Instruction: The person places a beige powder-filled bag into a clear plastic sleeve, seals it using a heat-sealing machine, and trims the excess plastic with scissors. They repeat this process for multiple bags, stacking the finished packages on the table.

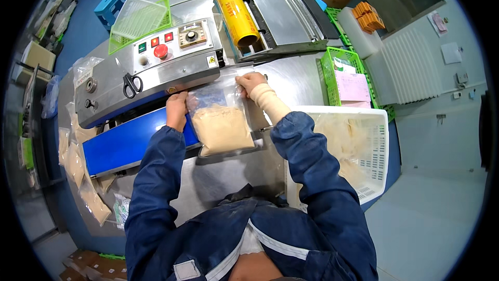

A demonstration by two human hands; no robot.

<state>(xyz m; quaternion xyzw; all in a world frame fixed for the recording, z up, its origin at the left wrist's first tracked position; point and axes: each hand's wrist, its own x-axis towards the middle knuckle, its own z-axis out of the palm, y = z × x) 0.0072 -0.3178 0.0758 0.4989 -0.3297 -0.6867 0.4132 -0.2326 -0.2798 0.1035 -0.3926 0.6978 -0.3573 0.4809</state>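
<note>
A clear plastic bag of pale beige powder (221,128) hangs between my hands at the right end of the blue conveyor belt (130,140). My left hand (177,110) is closed on the bag's upper left edge, above the belt. Its upper right corner is pinched by my right hand (252,83). The powder fills the lower part, and the bag's top lies flat near the right end of the metal band sealer (150,81). Black scissors (132,85) rest on the sealer's front, below its red button (160,50).
Right of me stands a white plastic basket (381,151) with powder-dusted contents. Filled bags (92,202) lie past the belt's left end. Behind are a yellow film roll (235,13) on a metal wrapping machine (291,16), and a green basket (332,81) with papers.
</note>
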